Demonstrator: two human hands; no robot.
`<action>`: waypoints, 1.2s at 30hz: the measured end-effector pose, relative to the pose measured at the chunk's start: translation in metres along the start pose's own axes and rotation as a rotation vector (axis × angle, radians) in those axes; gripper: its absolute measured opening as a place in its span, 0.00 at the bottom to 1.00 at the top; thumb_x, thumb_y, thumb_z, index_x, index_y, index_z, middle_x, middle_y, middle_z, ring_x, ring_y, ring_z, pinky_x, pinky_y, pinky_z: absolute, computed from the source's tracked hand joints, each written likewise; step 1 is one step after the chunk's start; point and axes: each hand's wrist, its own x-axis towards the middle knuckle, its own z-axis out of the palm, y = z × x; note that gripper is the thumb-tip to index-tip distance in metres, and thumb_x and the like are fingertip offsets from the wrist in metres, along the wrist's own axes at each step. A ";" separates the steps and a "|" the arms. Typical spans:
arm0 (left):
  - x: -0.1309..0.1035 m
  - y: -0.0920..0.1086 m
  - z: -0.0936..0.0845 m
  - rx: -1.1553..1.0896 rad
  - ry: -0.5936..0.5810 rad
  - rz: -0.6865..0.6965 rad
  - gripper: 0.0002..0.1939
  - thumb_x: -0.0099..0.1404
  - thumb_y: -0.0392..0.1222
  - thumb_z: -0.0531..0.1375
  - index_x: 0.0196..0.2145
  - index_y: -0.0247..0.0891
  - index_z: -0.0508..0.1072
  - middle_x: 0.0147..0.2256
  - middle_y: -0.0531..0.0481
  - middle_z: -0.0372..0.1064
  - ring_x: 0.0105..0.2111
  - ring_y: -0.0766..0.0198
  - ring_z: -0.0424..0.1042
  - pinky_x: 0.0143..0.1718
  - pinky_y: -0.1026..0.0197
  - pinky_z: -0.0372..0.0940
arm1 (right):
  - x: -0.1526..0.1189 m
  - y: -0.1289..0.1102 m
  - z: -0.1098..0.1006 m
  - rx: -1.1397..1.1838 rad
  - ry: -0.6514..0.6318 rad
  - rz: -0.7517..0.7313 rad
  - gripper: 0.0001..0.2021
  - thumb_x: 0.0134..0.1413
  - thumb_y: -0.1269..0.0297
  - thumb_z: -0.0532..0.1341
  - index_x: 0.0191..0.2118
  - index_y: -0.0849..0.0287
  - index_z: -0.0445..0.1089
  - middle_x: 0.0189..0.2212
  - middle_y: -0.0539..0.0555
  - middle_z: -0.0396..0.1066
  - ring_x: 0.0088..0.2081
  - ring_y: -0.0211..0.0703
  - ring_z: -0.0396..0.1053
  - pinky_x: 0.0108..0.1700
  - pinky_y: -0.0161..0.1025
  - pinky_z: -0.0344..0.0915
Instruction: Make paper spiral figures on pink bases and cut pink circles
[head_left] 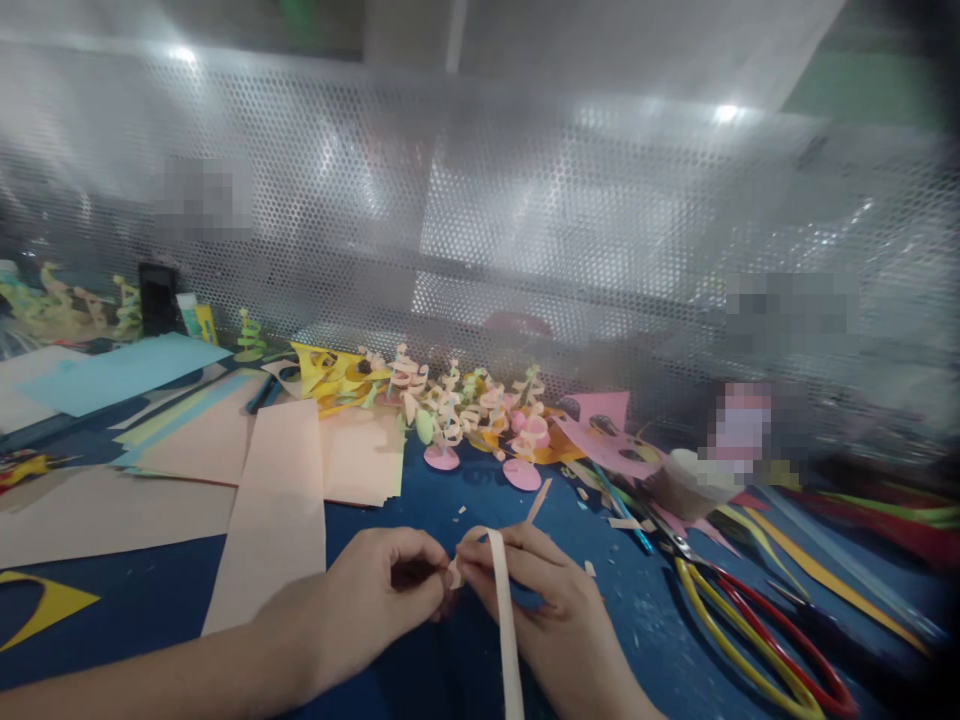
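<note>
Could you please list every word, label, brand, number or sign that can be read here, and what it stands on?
None: no text can be read.
White-topped tube at the back left: any label is too small and blurred to read.
Paper strip in the hands: no writing visible.

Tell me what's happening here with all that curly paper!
A person is handling paper at a blue table. The right hand holds a pale strip, which hangs down over its fingers. The left hand pinches close beside it, at a small pale bit; whether that is the strip's end is hard to see. Behind the hands stand paper curls, with sheets to the left and scissors to the right.
</note>
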 end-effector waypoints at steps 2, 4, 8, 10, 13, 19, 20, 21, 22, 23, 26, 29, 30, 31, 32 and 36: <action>-0.001 0.003 0.000 0.098 0.011 0.036 0.10 0.59 0.38 0.51 0.26 0.38 0.72 0.25 0.54 0.69 0.27 0.66 0.68 0.31 0.67 0.61 | 0.000 -0.001 -0.001 -0.009 -0.023 0.030 0.07 0.49 0.69 0.59 0.34 0.53 0.74 0.31 0.52 0.71 0.34 0.42 0.70 0.36 0.36 0.67; -0.002 0.006 -0.002 0.209 0.034 0.069 0.11 0.60 0.39 0.51 0.27 0.39 0.72 0.26 0.54 0.70 0.28 0.66 0.68 0.31 0.68 0.60 | 0.000 -0.002 -0.001 -0.009 -0.042 0.061 0.07 0.49 0.69 0.59 0.34 0.53 0.74 0.30 0.52 0.71 0.34 0.43 0.70 0.37 0.37 0.66; -0.001 0.009 -0.005 0.366 0.058 0.115 0.11 0.61 0.42 0.52 0.30 0.41 0.74 0.29 0.53 0.72 0.32 0.64 0.69 0.33 0.67 0.60 | 0.001 -0.004 -0.002 0.023 -0.064 0.121 0.06 0.49 0.68 0.60 0.31 0.53 0.74 0.28 0.51 0.71 0.32 0.42 0.69 0.36 0.37 0.65; -0.001 0.009 -0.007 0.381 0.045 0.139 0.11 0.62 0.43 0.51 0.31 0.41 0.73 0.29 0.53 0.72 0.32 0.64 0.69 0.34 0.67 0.59 | 0.002 -0.005 -0.002 0.059 -0.079 0.147 0.05 0.48 0.67 0.60 0.29 0.55 0.74 0.26 0.52 0.71 0.30 0.42 0.69 0.35 0.36 0.64; 0.001 0.008 -0.007 0.254 0.009 0.122 0.12 0.62 0.44 0.52 0.28 0.39 0.73 0.27 0.53 0.70 0.30 0.65 0.68 0.33 0.66 0.60 | 0.004 -0.006 -0.003 0.175 -0.097 0.236 0.05 0.48 0.65 0.60 0.26 0.58 0.73 0.25 0.52 0.70 0.29 0.41 0.67 0.33 0.35 0.64; 0.009 0.004 -0.009 -0.252 -0.097 -0.023 0.11 0.56 0.47 0.58 0.26 0.35 0.69 0.22 0.54 0.67 0.23 0.69 0.65 0.27 0.66 0.60 | 0.008 -0.009 -0.004 0.583 -0.189 0.420 0.08 0.47 0.61 0.62 0.25 0.58 0.73 0.22 0.49 0.71 0.28 0.38 0.68 0.32 0.33 0.63; 0.010 0.004 -0.010 -0.278 -0.100 -0.030 0.12 0.55 0.48 0.59 0.25 0.35 0.68 0.22 0.54 0.67 0.22 0.69 0.65 0.26 0.66 0.59 | 0.008 -0.009 -0.004 0.630 -0.193 0.447 0.07 0.47 0.61 0.62 0.25 0.58 0.73 0.20 0.48 0.71 0.26 0.35 0.67 0.30 0.31 0.63; 0.011 0.004 -0.010 -0.295 -0.103 -0.036 0.13 0.55 0.48 0.60 0.25 0.35 0.68 0.21 0.55 0.67 0.22 0.69 0.64 0.25 0.67 0.59 | 0.007 -0.008 -0.003 0.666 -0.181 0.473 0.07 0.46 0.61 0.63 0.26 0.58 0.73 0.20 0.47 0.70 0.25 0.33 0.67 0.29 0.29 0.62; 0.011 0.004 -0.011 -0.307 -0.106 -0.040 0.13 0.54 0.49 0.60 0.24 0.35 0.68 0.20 0.55 0.66 0.21 0.70 0.64 0.24 0.67 0.58 | 0.007 -0.008 -0.002 0.697 -0.163 0.500 0.06 0.44 0.61 0.64 0.27 0.58 0.72 0.19 0.46 0.70 0.23 0.32 0.66 0.27 0.28 0.61; 0.012 0.004 -0.011 -0.315 -0.107 -0.044 0.13 0.54 0.49 0.60 0.24 0.35 0.67 0.20 0.56 0.65 0.21 0.70 0.64 0.24 0.67 0.57 | 0.006 -0.007 -0.001 0.730 -0.145 0.526 0.07 0.43 0.61 0.65 0.29 0.57 0.72 0.19 0.45 0.70 0.22 0.31 0.65 0.26 0.27 0.61; 0.012 0.003 -0.011 -0.319 -0.110 -0.052 0.14 0.53 0.49 0.61 0.24 0.35 0.67 0.19 0.57 0.64 0.20 0.71 0.63 0.23 0.68 0.56 | 0.006 -0.005 0.001 0.801 -0.129 0.578 0.12 0.39 0.61 0.67 0.33 0.57 0.69 0.18 0.43 0.70 0.21 0.30 0.65 0.26 0.26 0.61; 0.012 0.001 -0.011 -0.324 -0.112 -0.059 0.14 0.53 0.49 0.61 0.23 0.35 0.66 0.19 0.57 0.64 0.20 0.71 0.62 0.23 0.68 0.55 | 0.006 -0.006 0.000 0.782 -0.137 0.579 0.12 0.39 0.60 0.67 0.32 0.58 0.69 0.20 0.45 0.71 0.23 0.31 0.66 0.28 0.28 0.62; 0.012 0.001 -0.011 -0.327 -0.110 -0.060 0.14 0.53 0.49 0.61 0.23 0.35 0.66 0.19 0.57 0.63 0.20 0.71 0.62 0.23 0.68 0.55 | 0.006 -0.006 0.000 0.763 -0.142 0.574 0.12 0.40 0.59 0.66 0.32 0.58 0.68 0.21 0.47 0.72 0.24 0.33 0.67 0.29 0.29 0.63; 0.012 0.001 -0.011 -0.330 -0.104 -0.061 0.15 0.53 0.50 0.61 0.23 0.34 0.66 0.18 0.57 0.63 0.20 0.71 0.62 0.24 0.67 0.55 | 0.006 -0.007 -0.001 0.742 -0.145 0.567 0.12 0.40 0.58 0.66 0.32 0.59 0.68 0.22 0.48 0.72 0.25 0.34 0.68 0.30 0.31 0.63; 0.013 0.000 -0.011 -0.332 -0.096 -0.063 0.15 0.52 0.50 0.61 0.23 0.34 0.66 0.18 0.57 0.63 0.21 0.71 0.62 0.24 0.67 0.55 | 0.007 -0.007 -0.001 0.720 -0.141 0.557 0.13 0.41 0.58 0.65 0.32 0.59 0.69 0.23 0.49 0.72 0.26 0.35 0.68 0.31 0.32 0.64; 0.015 0.001 -0.011 -0.336 -0.057 -0.061 0.17 0.51 0.52 0.62 0.24 0.34 0.66 0.20 0.56 0.64 0.21 0.70 0.62 0.25 0.66 0.56 | 0.010 -0.006 -0.003 0.676 -0.087 0.513 0.14 0.44 0.53 0.62 0.33 0.59 0.69 0.23 0.49 0.70 0.25 0.36 0.66 0.31 0.34 0.64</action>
